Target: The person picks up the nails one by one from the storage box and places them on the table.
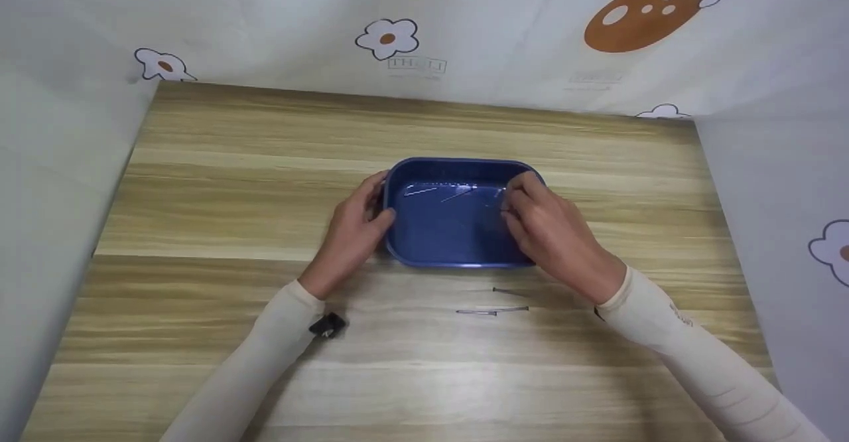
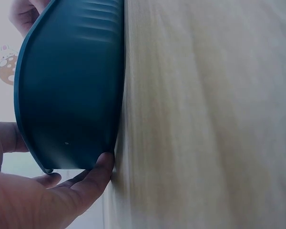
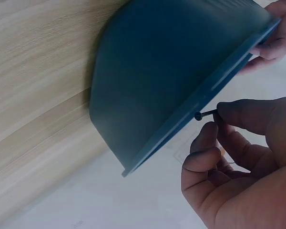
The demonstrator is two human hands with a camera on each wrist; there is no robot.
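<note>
A blue rectangular tray [image 1: 457, 229] with rounded corners sits on the table. My left hand [image 1: 355, 226] grips its left end, the thumb at the rim and the fingers along the outer wall. In the right wrist view, my right hand [image 3: 248, 157] pinches a nail [image 3: 206, 114] by its shank between thumb and finger, the round head sticking out near the tray's rim. Seen from the head, that hand is over the tray's right end. Inside the tray lie thin nails [image 1: 457, 194] near the far wall. Several more nails [image 1: 476, 312] lie on the table in front of it.
The wood-grain table [image 1: 219, 309] extends around the tray on every side. Pale sheeting [image 1: 278, 24] with printed flowers stands behind it and at both sides. A small black device [image 1: 328, 325] is at the left wrist.
</note>
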